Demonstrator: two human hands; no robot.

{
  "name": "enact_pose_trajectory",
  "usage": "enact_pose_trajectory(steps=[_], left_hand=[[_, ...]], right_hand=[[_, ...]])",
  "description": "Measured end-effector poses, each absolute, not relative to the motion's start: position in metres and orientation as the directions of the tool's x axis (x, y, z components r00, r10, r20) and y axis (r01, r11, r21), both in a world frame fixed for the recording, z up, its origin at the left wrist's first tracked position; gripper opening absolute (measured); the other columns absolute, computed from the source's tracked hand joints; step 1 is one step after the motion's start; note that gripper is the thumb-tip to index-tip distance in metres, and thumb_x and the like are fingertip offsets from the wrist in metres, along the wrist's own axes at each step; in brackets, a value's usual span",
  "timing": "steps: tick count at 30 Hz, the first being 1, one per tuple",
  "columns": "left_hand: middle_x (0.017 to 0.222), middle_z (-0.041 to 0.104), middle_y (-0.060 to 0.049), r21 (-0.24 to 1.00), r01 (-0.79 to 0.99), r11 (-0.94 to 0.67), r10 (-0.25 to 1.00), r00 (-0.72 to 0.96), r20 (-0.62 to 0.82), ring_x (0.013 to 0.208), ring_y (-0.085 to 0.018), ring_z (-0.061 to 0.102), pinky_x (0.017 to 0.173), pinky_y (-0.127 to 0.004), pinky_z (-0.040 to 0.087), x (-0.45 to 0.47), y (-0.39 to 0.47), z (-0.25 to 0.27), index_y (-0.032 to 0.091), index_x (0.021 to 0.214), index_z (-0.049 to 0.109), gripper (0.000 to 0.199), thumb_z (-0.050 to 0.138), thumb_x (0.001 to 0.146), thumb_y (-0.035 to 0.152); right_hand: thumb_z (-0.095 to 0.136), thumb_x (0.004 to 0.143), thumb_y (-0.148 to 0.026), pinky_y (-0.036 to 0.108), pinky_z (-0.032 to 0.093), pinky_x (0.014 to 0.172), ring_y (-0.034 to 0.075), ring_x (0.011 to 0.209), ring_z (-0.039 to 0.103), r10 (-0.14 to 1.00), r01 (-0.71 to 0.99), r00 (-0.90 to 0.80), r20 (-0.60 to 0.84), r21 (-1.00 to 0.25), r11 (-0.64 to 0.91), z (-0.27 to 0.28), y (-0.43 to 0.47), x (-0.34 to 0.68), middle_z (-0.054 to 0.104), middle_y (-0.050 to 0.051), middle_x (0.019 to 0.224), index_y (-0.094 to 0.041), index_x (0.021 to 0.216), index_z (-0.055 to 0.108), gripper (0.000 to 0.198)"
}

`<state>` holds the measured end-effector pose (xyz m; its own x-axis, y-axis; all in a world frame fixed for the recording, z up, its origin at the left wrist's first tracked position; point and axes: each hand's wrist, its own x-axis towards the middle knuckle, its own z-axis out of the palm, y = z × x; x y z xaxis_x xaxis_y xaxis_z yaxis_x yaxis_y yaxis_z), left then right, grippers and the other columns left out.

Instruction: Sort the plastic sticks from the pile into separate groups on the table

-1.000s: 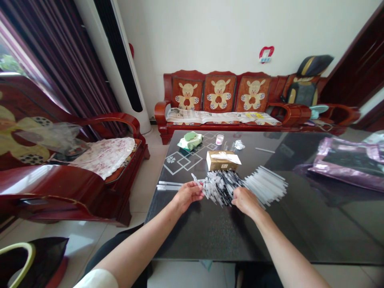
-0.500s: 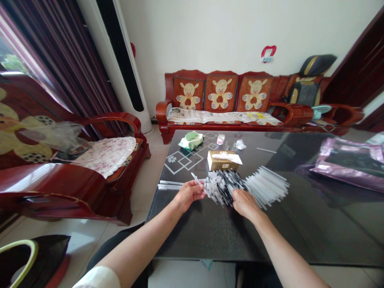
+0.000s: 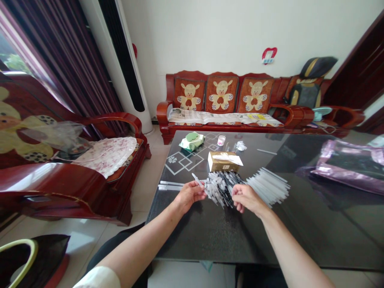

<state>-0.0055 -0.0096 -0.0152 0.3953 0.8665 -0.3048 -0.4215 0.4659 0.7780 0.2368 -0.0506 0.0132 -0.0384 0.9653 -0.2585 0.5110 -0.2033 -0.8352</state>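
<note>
My left hand (image 3: pixel 192 193) pinches a whitish, translucent pen-like tube (image 3: pixel 196 179), whose narrow end points up and to the left. Close by its fingertips begins a heap of small white and black pen-like pieces (image 3: pixel 220 188) in the middle of the dark table. At the heap's right edge is my right hand (image 3: pixel 244 197), with its fingers curled together; whatever is between them is too small to make out. To the right of that hand lies a fanned stack of translucent tubes (image 3: pixel 268 185). A few more white tubes (image 3: pixel 169 185) rest left of my left hand.
Behind the heap stands a gold tissue box (image 3: pixel 225 162). Farther back on the table (image 3: pixel 288 228) are a green wipes pack (image 3: pixel 192 141), a small cup (image 3: pixel 221 140), crumpled tissue (image 3: pixel 241 146) and a single tube (image 3: pixel 267 152). A purple plastic bag (image 3: pixel 348 166) lies at the right.
My right hand has lifted slightly off the heap's right side and turned, with its fingers now showing curled. My left hand stays in place with the same tube.
</note>
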Motion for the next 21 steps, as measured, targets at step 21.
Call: enact_pose_trajectory(steps=[21], left_hand=[[0.065,0.066,-0.005,0.805,-0.466,0.367,0.93,0.2,-0.308,0.056,-0.012,0.065,0.057,-0.022,0.056,-0.012,-0.001,-0.011,0.008,0.086,0.061,0.012,0.065,0.075,0.006]], right_hand=[[0.057,0.074,-0.022,0.023,0.042,0.037,0.015,0.041,0.058,0.959,0.497,-0.144,-0.245,-0.856,-0.144,-0.019,-0.059,0.172,0.062,0.0,0.055,-0.017,0.076,0.059,0.005]])
